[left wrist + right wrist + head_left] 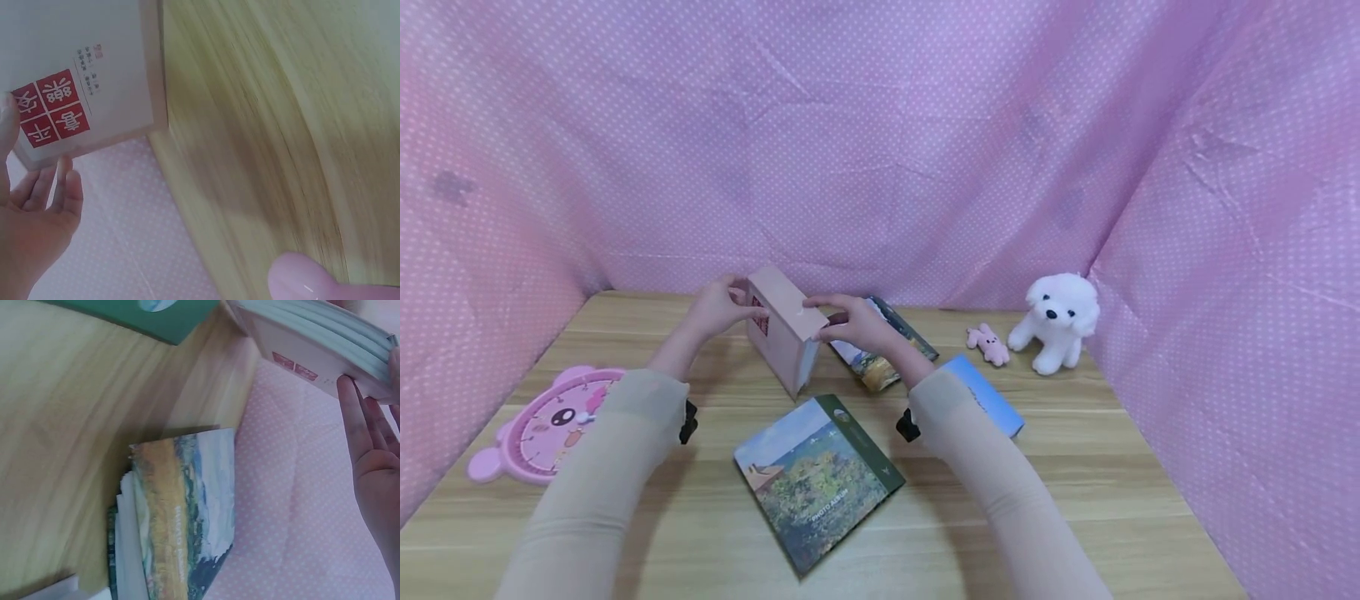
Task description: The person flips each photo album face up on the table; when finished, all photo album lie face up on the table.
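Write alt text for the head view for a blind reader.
A person's left grip and right grip hold a pale pink album at a wooden table. A photo album lies nearer; a second album, a blue book, a small pink toy and a white plush dog are to the right, a pink clock left.

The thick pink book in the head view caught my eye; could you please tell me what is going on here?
A person's left hand and right hand grip the thick pink book. Nearer the camera, a green-edged photo album lies on the table, with a pink clock to the left and a white plush dog to the right.
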`<action>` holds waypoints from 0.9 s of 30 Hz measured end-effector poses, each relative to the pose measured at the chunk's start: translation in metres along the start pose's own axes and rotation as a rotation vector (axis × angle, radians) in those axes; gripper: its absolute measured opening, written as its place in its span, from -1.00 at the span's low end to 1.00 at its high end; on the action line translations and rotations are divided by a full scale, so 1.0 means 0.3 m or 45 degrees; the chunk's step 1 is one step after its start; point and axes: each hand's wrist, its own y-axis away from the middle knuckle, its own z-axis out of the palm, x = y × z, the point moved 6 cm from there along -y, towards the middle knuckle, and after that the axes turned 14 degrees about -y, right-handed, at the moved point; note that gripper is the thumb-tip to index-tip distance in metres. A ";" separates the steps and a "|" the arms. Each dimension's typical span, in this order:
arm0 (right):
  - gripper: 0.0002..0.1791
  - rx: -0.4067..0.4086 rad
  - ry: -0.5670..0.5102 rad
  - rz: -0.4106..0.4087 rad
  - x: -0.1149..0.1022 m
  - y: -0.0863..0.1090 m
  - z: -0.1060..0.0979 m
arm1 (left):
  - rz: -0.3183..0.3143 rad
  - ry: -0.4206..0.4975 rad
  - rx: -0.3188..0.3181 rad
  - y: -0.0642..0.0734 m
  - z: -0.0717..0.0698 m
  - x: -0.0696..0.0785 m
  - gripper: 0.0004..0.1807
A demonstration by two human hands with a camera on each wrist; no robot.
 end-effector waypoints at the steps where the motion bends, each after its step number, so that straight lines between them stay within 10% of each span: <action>1: -0.41 0.000 0.000 -0.005 -0.005 0.002 -0.001 | 0.004 0.004 -0.005 0.001 0.001 0.003 0.08; 27: -0.33 -0.190 0.106 -0.079 0.005 0.000 0.047 | 0.095 0.114 -0.024 0.004 0.003 0.038 0.04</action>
